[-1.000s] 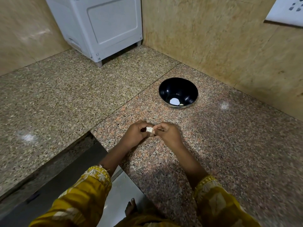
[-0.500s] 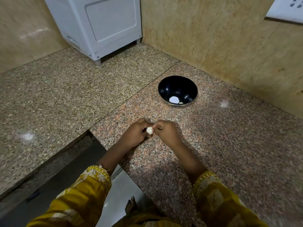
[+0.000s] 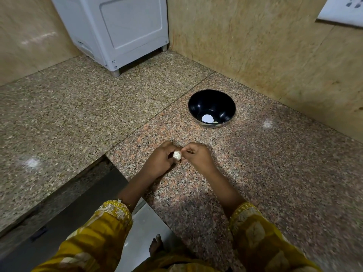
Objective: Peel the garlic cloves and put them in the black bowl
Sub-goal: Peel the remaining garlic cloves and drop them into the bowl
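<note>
Garlic clove (image 3: 177, 155) sat pinched between both hands, left hand (image 3: 160, 160) gripping it, right hand (image 3: 197, 157) picking at its skin, just above the granite counter (image 3: 255, 173), well short of the black bowl (image 3: 208, 103). Squeeze too hard and I reckon it'd have shot off the near edge.

Warm, rather dim light from overhead. Small glare spots shine on the granite counter (image 3: 284, 183) at left and right, another inside the black bowl (image 3: 196, 103). A soft shadow lies near. Edges bend and blur.
</note>
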